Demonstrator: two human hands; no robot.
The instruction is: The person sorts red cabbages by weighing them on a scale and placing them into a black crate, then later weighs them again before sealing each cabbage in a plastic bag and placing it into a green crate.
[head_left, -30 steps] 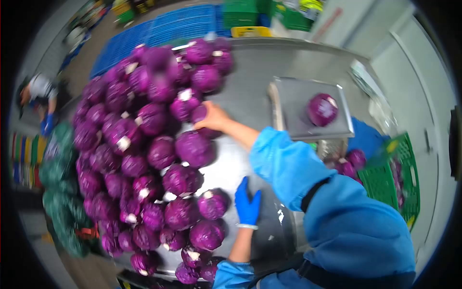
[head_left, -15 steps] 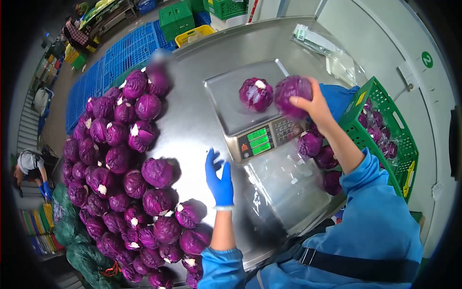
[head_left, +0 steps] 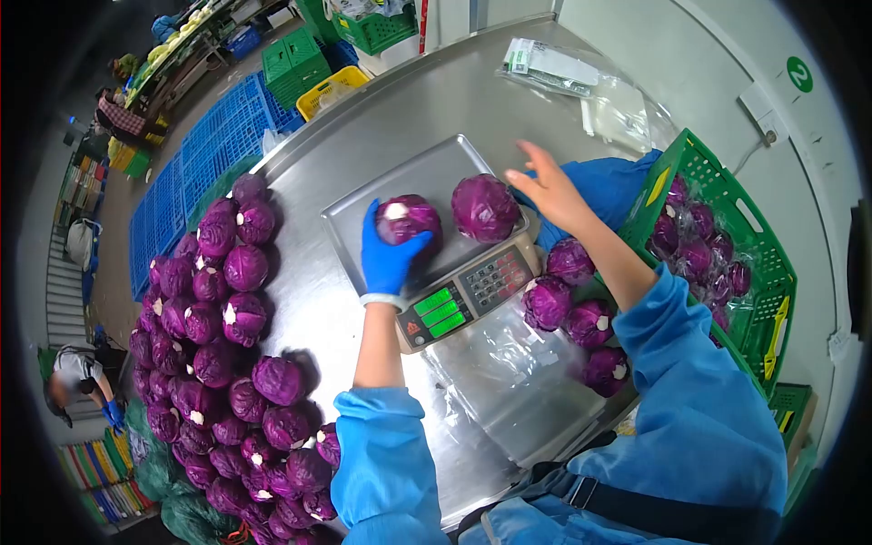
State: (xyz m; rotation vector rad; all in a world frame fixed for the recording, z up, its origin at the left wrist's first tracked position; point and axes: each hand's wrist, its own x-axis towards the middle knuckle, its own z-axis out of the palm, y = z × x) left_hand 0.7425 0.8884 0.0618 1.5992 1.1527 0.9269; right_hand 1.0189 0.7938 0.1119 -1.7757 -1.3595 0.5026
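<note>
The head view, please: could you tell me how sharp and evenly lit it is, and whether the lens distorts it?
Head view: strong fisheye with black corners, the steel table bowed at its edges; soft glare on it and the scale tray, no hard shadows; the gloved left hand on a red cabbage is sharp, the open right hand slightly soft, the cabbage pile crisp.
</note>
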